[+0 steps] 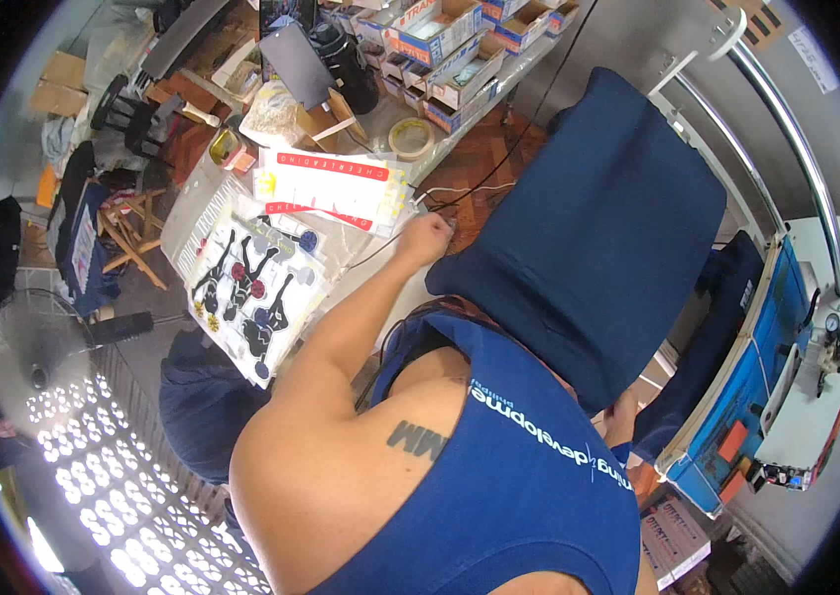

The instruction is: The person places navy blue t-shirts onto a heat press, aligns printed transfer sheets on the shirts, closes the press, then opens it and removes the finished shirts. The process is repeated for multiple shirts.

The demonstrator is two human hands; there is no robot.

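A navy blue cloth (589, 238), which looks like a garment, spreads in front of me over a support that I cannot see. My left hand (427, 238) is closed at the cloth's left edge, fingers curled, and seems to pinch it. Low on the right, my right hand (620, 415) is at the cloth's near edge. Its fingers are largely hidden, so their grip does not show. To the left lie printed sheets with black cheerleader figures (251, 283) and a white sheet with red bands (329, 188).
A tape roll (411, 139) and small open boxes (460, 74) sit on the far table. On the right are a chrome-tube frame (802, 149) and a blue-covered machine part (737, 387). A fan (38, 367) stands left; a thin dark cable (539, 109) crosses behind the cloth.
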